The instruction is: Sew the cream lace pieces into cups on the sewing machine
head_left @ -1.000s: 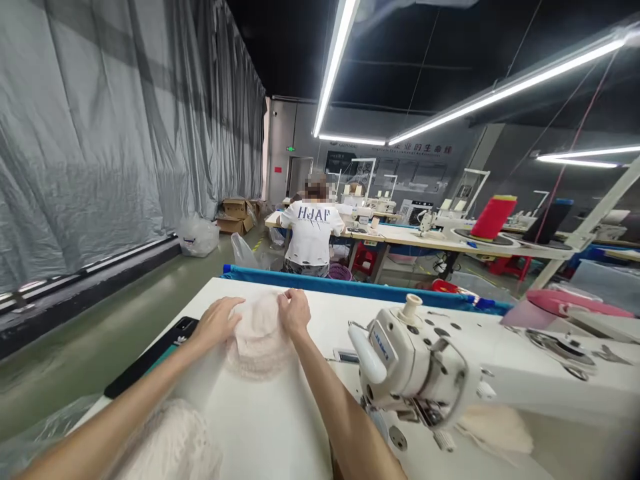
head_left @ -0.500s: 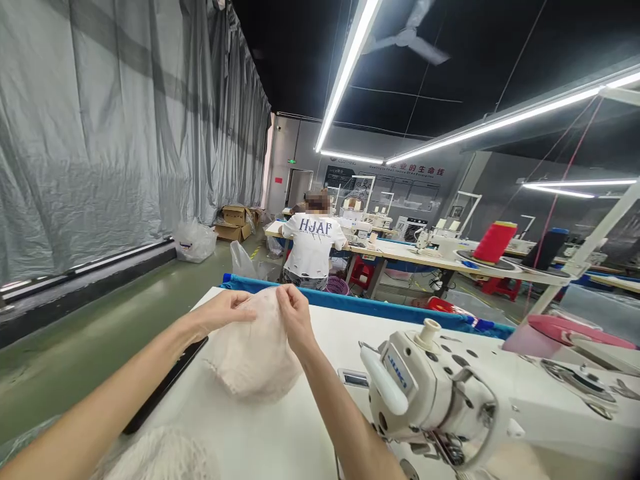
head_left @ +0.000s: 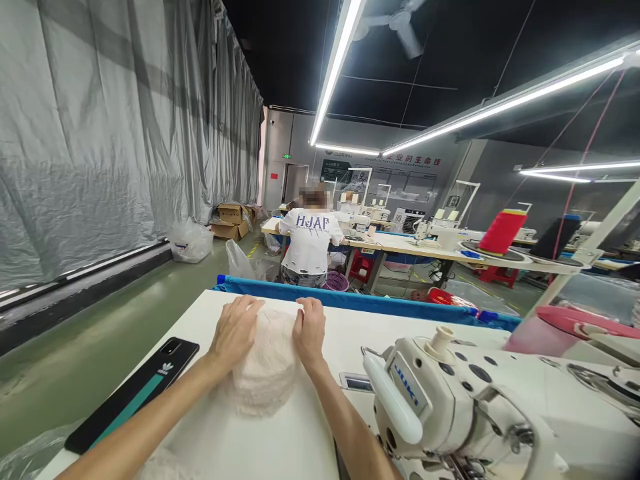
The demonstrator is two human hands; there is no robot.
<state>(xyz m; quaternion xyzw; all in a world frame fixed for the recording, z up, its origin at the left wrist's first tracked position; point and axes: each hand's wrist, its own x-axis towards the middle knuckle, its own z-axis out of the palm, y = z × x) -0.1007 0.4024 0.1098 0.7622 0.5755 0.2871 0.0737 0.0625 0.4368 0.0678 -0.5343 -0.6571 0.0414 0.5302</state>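
Note:
A cream, thin fabric piece (head_left: 265,373) hangs down onto the white sewing table, its lower edge soft and slightly blurred. My left hand (head_left: 237,328) closes on its upper left edge, fingers bent over the cloth. At the upper right edge, my right hand (head_left: 310,328) has its fingers curled, with thumb against the fabric. Part of each hand's grip is hidden behind the cloth. More cream fabric (head_left: 167,465) lies at the bottom of the view, close to my left forearm.
A white JUKI sewing machine (head_left: 430,393) stands to the right of my right arm. On the left lies a black phone (head_left: 135,393) with a teal stripe. Blue cloth (head_left: 350,305) lines the table's far edge. Beyond it sits a person in a white shirt (head_left: 309,243).
Both hands have come down a little and the fabric has been lowered towards the table. My left hand has turned over its edge. More of the phone shows, less of the near fabric.

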